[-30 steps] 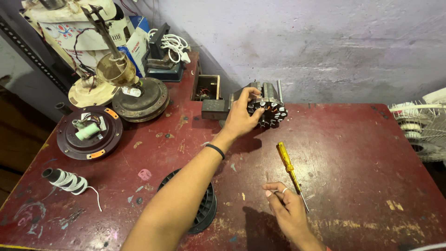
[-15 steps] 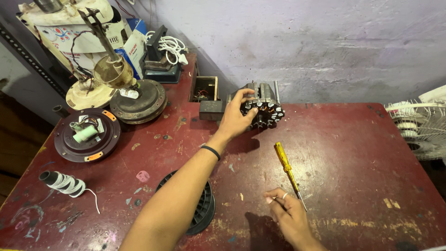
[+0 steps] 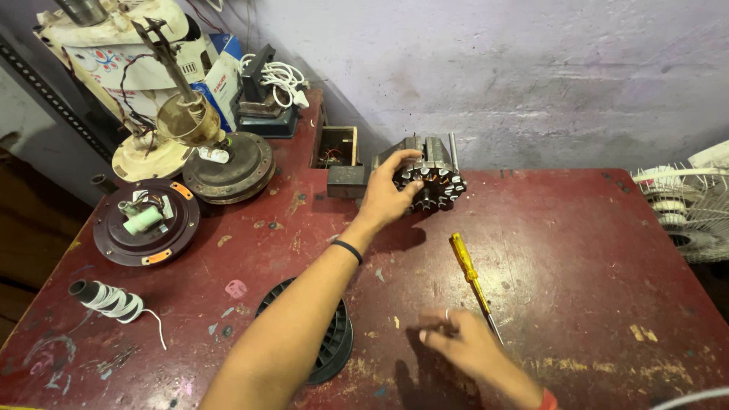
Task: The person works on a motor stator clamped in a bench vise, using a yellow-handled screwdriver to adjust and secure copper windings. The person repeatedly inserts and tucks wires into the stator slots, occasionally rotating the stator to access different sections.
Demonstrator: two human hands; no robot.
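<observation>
L hand [image 3: 386, 199] grips stator core [image 3: 431, 176] at far edge of red bench [image 3: 577, 250], fingers wrapped over its near-left rim. R hand [image 3: 465, 347] nearer than stator, fingers loosely curled, holding nothing, beside yellow screwdriver [image 3: 471, 275]. Step: securing stator. Next likely needs firm, steady hold.

The screwdriver [image 3: 469, 275] lies between the stator [image 3: 433, 176] behind and the spool [image 3: 328, 342] left.

light: even, moderately bright | shadows: soft, under arms | blur: right hand [image 3: 463, 345] | edges: wide-angle bowing
</observation>
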